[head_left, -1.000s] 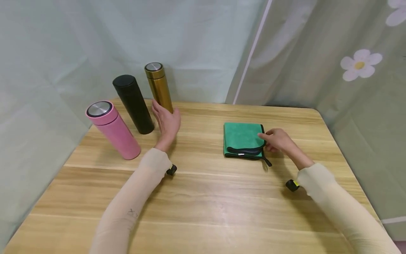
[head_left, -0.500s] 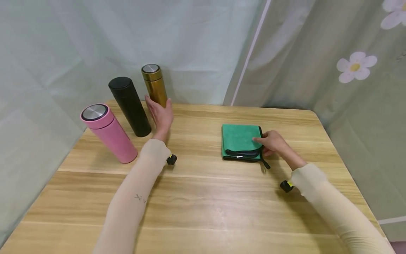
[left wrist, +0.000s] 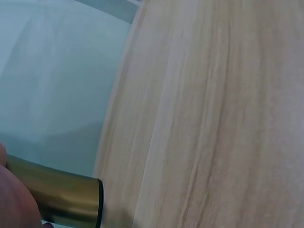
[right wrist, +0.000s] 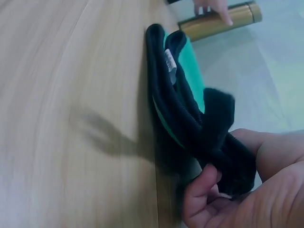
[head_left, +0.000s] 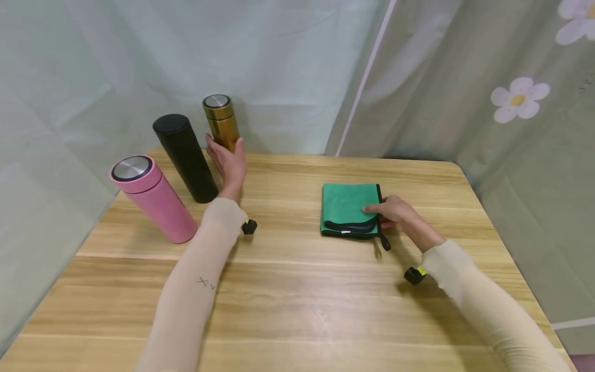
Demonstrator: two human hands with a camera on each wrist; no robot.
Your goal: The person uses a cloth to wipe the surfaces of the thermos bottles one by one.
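A table [head_left: 302,310] before a curtain [head_left: 279,77], a cloth [head_left: 349,202] toward its right
Over on the left, a front bottle [head_left: 160,204], a middle bottle [head_left: 188,160] behind it, then a rear bottle [head_left: 223,124], farthest back and rightmost of the three, the left hand [head_left: 231,168] around it; the right hand [head_left: 395,211] is at the cloth's right edge.

Grips the gold flask [head_left: 222,126] at ten o'clock with the left hand [head_left: 229,169], near the black flask [head_left: 187,159]; pinches the green cloth [head_left: 349,201] (edged in black, folded into a rough square) by its three-o'clock side with the right hand [head_left: 396,211]. Has the pink flask [head_left: 159,202] standing on the table [head_left: 297,305] at nine.
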